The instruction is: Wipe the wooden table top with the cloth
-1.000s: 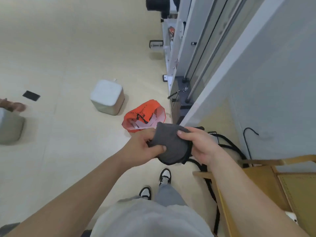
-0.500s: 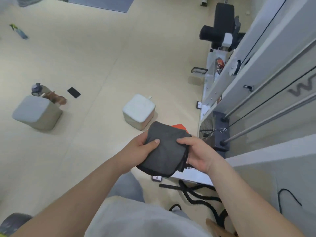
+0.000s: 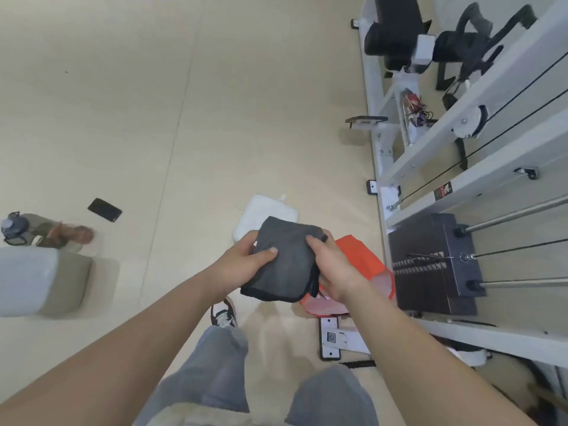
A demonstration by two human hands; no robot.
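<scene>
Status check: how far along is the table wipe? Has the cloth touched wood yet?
Done: the dark grey cloth is picked up and looks folded. In hand: the left hand and right hand both grip it in the air, above an orange bag. Left: all the wiping; no wooden table top shows in this view.

Beige floor (image 3: 215, 118), black phone (image 3: 104, 209), white cube (image 3: 266, 215), orange bag (image 3: 362, 265) (part hidden), grey pouf (image 3: 40, 284)
</scene>
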